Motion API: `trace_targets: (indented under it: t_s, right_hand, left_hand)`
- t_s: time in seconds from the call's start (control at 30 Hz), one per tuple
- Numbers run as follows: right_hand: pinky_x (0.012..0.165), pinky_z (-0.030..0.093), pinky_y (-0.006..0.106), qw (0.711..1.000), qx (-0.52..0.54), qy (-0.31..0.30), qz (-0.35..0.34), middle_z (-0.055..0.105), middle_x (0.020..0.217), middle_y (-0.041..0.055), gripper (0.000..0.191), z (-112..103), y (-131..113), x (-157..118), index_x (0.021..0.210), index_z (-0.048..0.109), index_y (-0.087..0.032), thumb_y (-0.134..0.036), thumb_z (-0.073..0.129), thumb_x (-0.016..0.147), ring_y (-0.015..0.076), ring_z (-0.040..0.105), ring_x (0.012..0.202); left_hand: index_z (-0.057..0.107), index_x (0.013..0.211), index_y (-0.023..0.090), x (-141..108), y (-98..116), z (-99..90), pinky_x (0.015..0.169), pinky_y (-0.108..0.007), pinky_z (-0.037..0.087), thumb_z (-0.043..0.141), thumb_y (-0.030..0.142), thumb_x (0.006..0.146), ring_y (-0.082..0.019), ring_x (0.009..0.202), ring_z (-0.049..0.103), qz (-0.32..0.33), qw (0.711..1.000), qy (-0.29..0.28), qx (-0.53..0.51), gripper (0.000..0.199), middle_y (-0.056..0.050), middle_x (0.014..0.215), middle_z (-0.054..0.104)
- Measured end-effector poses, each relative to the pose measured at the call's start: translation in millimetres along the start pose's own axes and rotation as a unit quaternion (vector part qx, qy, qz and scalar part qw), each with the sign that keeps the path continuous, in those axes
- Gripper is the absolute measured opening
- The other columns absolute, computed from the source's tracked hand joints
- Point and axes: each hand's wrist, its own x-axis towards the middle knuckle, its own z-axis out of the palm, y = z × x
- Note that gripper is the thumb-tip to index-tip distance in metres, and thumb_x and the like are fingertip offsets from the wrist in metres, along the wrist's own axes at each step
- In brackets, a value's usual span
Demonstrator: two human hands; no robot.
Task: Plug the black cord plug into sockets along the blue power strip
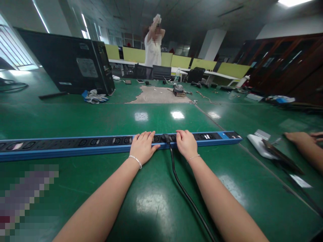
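The left hand [142, 146] rests with fingers slightly spread and the right hand [186, 144] curls, any pinch unclear, on the blue power strip [101, 150] spanning left to right across the green table [113, 117], apparently steadying it beside the black plug [165, 137], where any push or pull calls for firm bracing.

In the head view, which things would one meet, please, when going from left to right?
Black computer case → left hand → black plug → right hand → another person's hand.

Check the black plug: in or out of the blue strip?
In: the plug sits against the strip between left hand and right hand, prongs hidden.
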Motion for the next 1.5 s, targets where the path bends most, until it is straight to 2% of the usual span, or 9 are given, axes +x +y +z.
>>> trace_targets:
  t_s: [0.17,0.3,0.4,0.5,0.8,1.07,1.3,1.4,1.5]
  right_hand:
    - [0.104,0.025,0.038,0.997,-0.033,0.041,-0.064,0.053,0.132,0.0054,0.041,18,25,-9,0.125,0.055,-0.022,-0.031,0.032,0.093,0.0208,0.04,0.125]
    - [0.104,0.023,0.04,0.993,-0.033,0.074,-0.088,0.055,0.132,0.0033,0.041,28,28,-7,0.126,0.055,-0.022,-0.028,0.031,0.093,0.0206,0.039,0.126]
    - [0.102,0.026,0.04,0.989,-0.028,0.106,-0.098,0.058,0.128,0.0046,0.039,33,31,-5,0.122,0.058,-0.022,-0.027,0.033,0.092,0.0216,0.043,0.123]
    - [0.1,0.027,0.04,0.986,-0.026,0.127,-0.101,0.06,0.125,0.0044,0.038,38,32,-4,0.12,0.06,-0.023,-0.027,0.035,0.091,0.022,0.046,0.121]
    - [0.099,0.027,0.04,0.985,-0.018,0.15,-0.086,0.062,0.121,0.0028,0.035,41,31,-3,0.115,0.063,-0.024,-0.024,0.039,0.089,0.0213,0.048,0.119]
    - [0.099,0.026,0.039,0.985,-0.015,0.155,-0.08,0.063,0.12,0.0024,0.034,41,30,-4,0.114,0.064,-0.024,-0.023,0.041,0.088,0.0208,0.048,0.118]
    - [0.098,0.027,0.039,0.984,-0.015,0.158,-0.086,0.063,0.12,0.0028,0.035,43,31,-2,0.113,0.064,-0.023,-0.023,0.04,0.087,0.0214,0.048,0.118]
    - [0.098,0.028,0.039,0.983,-0.017,0.16,-0.086,0.064,0.119,0.0029,0.035,42,31,-2,0.113,0.064,-0.023,-0.023,0.04,0.087,0.0213,0.049,0.117]
    - [0.097,0.028,0.039,0.983,-0.018,0.163,-0.084,0.064,0.119,0.0026,0.035,42,30,-2,0.112,0.065,-0.023,-0.023,0.04,0.087,0.0214,0.049,0.117]
  left_hand:
    - [0.036,0.138,0.025,6,14,-5.1,0.104,-0.04,0.032,0.054,0.042,0.085,-0.024,0.127,0.042,0.055,0.998,-0.004,-0.022,0.059,-0.008,0.14,0.046]
    - [0.047,0.13,0.027,20,31,-2.9,0.103,-0.041,0.034,0.055,0.029,0.085,-0.023,0.125,0.044,0.095,0.995,-0.001,-0.044,0.046,-0.005,0.135,0.052]
    - [0.058,0.118,0.026,29,36,6.2,0.1,-0.039,0.037,0.051,0.018,0.085,-0.02,0.115,0.052,0.082,0.995,0.004,-0.061,0.034,-0.003,0.12,0.062]
    - [0.059,0.116,0.027,31,36,15.8,0.095,-0.035,0.042,0.05,0.016,0.085,-0.018,0.105,0.058,0.058,0.995,0.003,-0.082,0.034,-0.002,0.117,0.064]
    - [0.057,0.114,0.025,25,45,19.5,0.088,-0.035,0.044,0.049,0.014,0.085,-0.019,0.098,0.059,0.027,0.996,0.027,-0.075,0.032,-0.004,0.109,0.065]
    - [0.058,0.113,0.024,22,41,31.6,0.096,-0.041,0.041,0.043,0.015,0.089,-0.019,0.102,0.06,0.046,0.994,0.076,-0.068,0.03,-0.006,0.112,0.064]
    - [0.058,0.114,0.023,33,62,1.1,0.09,-0.031,0.047,0.039,0.014,0.09,-0.017,0.104,0.059,0.045,0.97,0.191,-0.145,0.032,-0.009,0.127,0.055]
    - [0.059,0.111,0.023,32,53,-8.3,0.091,-0.032,0.047,0.042,0.015,0.089,-0.017,0.105,0.059,0.036,0.968,0.162,-0.186,0.029,-0.007,0.118,0.06]
    - [0.057,0.113,0.02,21,20,-9.9,0.09,-0.034,0.049,0.045,0.016,0.088,-0.018,0.102,0.06,0.012,0.971,0.14,-0.191,0.028,-0.007,0.109,0.065]
